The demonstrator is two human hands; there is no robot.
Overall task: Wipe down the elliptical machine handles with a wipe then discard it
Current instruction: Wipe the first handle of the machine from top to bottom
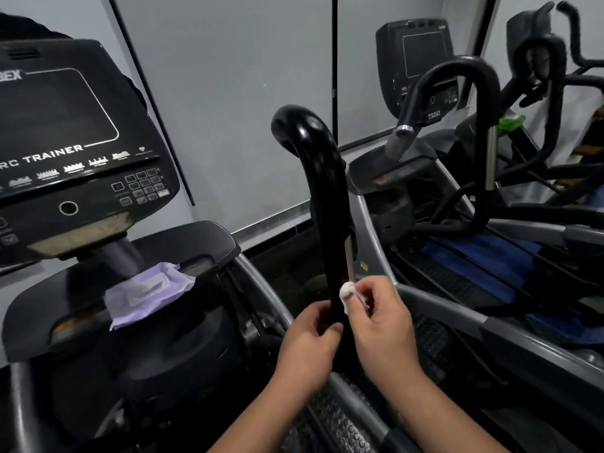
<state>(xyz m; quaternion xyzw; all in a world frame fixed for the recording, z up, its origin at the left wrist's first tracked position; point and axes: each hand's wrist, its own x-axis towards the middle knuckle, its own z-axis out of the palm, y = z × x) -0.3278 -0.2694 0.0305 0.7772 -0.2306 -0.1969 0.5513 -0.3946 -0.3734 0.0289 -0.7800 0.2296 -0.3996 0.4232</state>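
Observation:
A glossy black curved handle (322, 178) of the elliptical rises in the middle of the view. My left hand (305, 346) grips its lower stem from the left. My right hand (380, 317) pinches a small crumpled white wipe (346, 291) and presses it against the right side of the stem, just above my left hand. A purple pack of wipes (148, 289) lies on the machine's console shelf at the left.
The machine's black console (72, 142) with a dark screen stands at the upper left. A second elliptical with looped black handles (467, 80) sits close on the right, with grey rails (457, 308) between. A grey wall is behind.

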